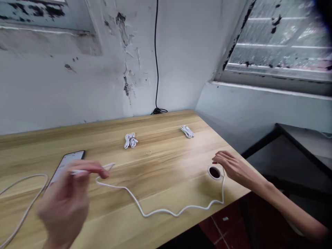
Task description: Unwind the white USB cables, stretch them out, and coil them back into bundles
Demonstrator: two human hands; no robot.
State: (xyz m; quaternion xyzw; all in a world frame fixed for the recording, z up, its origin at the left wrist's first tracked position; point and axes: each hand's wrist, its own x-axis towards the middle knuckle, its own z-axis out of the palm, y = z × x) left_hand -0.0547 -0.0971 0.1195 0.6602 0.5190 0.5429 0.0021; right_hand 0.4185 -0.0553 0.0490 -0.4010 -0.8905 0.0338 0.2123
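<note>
My left hand (68, 199) is raised over the left of the wooden table (160, 183), blurred by motion, with its fingers pinched on the end of a white cable (145, 211). That cable snakes rightwards across the table to the cable hole (214, 172) near the right edge. A phone (66, 164) with a lit screen lies just behind my left hand. My right hand (232, 166) rests beside the hole, fingers stretched out and holding nothing.
Two coiled white cables (131, 140) (187, 131) lie farther back, with a small ring (148, 152) between them. Another white cable (24, 193) loops at the far left. A black cord (156, 69) hangs down the peeling wall. A dark side table (285, 145) stands at the right.
</note>
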